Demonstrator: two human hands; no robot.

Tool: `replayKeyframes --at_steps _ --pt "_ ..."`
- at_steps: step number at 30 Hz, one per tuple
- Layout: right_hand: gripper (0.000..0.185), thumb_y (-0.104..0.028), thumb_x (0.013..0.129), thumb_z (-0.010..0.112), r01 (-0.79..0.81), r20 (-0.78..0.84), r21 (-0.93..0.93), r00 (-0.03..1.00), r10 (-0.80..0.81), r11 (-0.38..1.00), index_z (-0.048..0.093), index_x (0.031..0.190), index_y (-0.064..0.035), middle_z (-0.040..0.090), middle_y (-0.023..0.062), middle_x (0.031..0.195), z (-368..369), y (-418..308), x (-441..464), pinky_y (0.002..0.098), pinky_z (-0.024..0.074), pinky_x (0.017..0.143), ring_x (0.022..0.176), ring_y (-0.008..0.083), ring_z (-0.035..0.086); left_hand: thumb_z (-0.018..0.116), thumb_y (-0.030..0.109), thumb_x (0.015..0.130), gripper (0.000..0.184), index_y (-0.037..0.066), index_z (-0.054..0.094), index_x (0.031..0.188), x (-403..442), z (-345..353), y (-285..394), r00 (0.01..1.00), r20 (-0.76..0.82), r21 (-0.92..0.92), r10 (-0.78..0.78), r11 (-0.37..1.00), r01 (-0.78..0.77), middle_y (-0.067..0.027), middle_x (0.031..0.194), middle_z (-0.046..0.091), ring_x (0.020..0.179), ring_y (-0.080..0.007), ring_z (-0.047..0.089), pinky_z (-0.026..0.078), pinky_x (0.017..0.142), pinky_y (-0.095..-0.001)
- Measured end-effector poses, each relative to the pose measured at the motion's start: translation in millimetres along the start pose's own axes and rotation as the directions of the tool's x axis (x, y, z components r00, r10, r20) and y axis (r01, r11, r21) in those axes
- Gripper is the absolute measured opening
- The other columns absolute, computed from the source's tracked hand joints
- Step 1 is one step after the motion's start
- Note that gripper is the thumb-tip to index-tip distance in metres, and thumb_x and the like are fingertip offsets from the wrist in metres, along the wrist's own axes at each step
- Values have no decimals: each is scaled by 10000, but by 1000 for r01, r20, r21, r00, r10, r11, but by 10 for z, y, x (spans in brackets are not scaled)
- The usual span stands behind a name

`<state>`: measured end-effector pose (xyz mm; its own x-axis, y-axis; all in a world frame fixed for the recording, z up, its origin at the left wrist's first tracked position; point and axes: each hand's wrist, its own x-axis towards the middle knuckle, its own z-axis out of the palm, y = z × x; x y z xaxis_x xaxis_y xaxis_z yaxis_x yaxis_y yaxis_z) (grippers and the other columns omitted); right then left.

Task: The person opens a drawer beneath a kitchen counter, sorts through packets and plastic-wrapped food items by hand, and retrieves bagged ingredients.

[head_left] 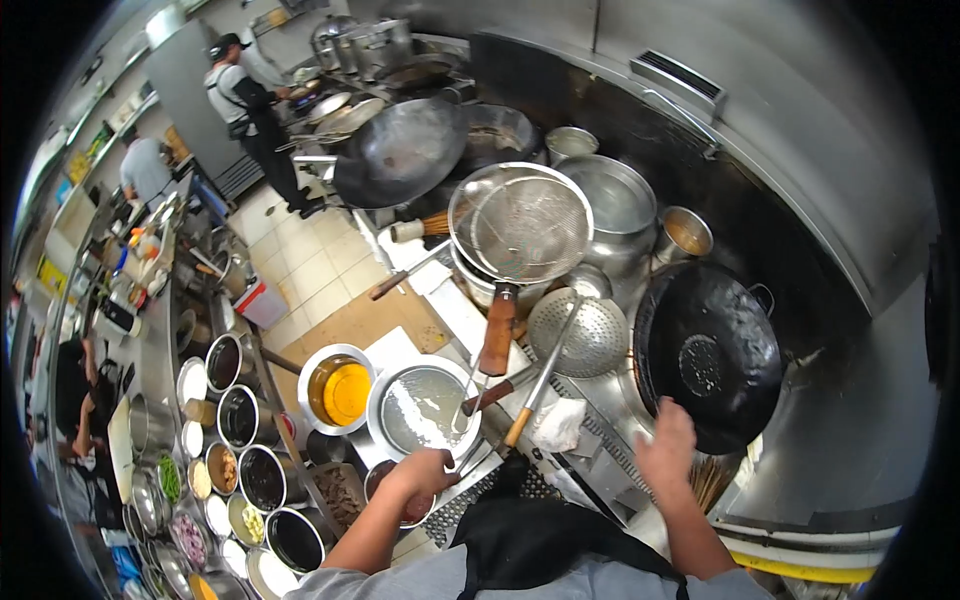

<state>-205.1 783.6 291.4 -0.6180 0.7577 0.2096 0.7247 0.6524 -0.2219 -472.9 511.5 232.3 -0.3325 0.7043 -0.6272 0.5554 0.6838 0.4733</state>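
My left hand [418,482] is over a small bowl [418,516] with reddish contents, below a white-rimmed pan of clear liquid [425,405]. Its fingers are curled downward, and what they hold, if anything, is hidden. Close by is the wooden handle of a perforated skimmer [575,332]. My right hand [668,450] is open with fingers extended, at the near-left rim of a black wok [712,350]. It holds nothing; whether it touches the rim I cannot tell. A wet patch glistens in the wok's bottom.
A mesh strainer [520,222] rests on a pot beside a large steel pot [608,195]. Yellow liquid fills a bowl [345,392]. Ingredient containers [265,478] line the left. A folded white cloth [560,425] lies ahead. A large wok [405,150] stands farther off, near a co-worker [250,110].
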Motion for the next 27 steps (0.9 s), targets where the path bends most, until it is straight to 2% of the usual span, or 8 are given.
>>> replayKeyframes --at_steps 2,6,8,10,15,18,22,27 --pt "510 -221 755 672 -168 100 -173 977 187 971 515 1171 29 557 210 1073 134 439 -155 441 367 969 1035 347 525 658 306 770 375 12 631 1001 -106 203 -147 997 -75 -7 4 1000 -5 -212 923 660 883 -364 628 489 780 -418" --pt "425 -225 805 624 25 110 -219 994 -1 975 541 1143 20 615 189 943 225 688 -299 474 365 950 970 335 571 617 296 779 374 6 602 1016 -562 424 -56 970 -195 11 -147 988 152 -214 929 653 895 -383 618 483 782 -437" --pt "258 -207 869 553 42 -1 -24 999 -42 999 592 1030 -10 640 196 819 102 604 -180 484 426 867 842 378 612 618 312 801 407 -12 595 1047 -784 726 -113 949 -285 -46 -134 991 127 -250 1009 629 979 -375 599 467 857 -433" --pt "207 -202 881 538 65 24 -20 998 -65 998 587 955 -15 639 192 784 233 596 -110 474 457 803 786 366 623 621 319 797 427 -16 590 1059 -1171 942 23 931 -303 -98 -202 979 180 -244 1010 631 973 -376 601 469 853 -435" --pt "243 -199 900 507 269 -29 -58 962 -271 961 558 735 -30 634 173 680 201 665 -288 431 508 580 635 341 637 643 372 777 535 19 569 1172 -1960 2031 -81 899 -160 -261 -407 896 359 -231 1066 626 1025 -377 586 465 881 -417" --pt "237 -197 885 525 310 13 -55 951 -310 949 560 713 -38 630 171 638 75 583 -512 433 512 558 597 336 638 658 381 774 550 28 567 1187 -2232 2446 21 886 -62 -296 -460 856 424 -221 1092 624 1071 -370 568 454 911 -405" --pt "257 -220 884 524 357 54 -31 933 -355 934 580 718 -32 638 171 649 59 269 -850 418 521 557 595 327 646 660 371 798 576 -18 540 1205 -2522 2601 206 906 -106 -449 -410 833 324 -188 962 672 913 -320 643 491 804 -359" --pt "253 -224 884 523 394 135 15 910 -393 919 594 728 -38 650 163 678 -13 -70 -1178 432 502 600 615 321 647 670 338 802 549 -5 540 1210 -2723 2612 159 896 -137 -459 -422 829 320 -166 955 677 905 -302 646 490 806 -357"
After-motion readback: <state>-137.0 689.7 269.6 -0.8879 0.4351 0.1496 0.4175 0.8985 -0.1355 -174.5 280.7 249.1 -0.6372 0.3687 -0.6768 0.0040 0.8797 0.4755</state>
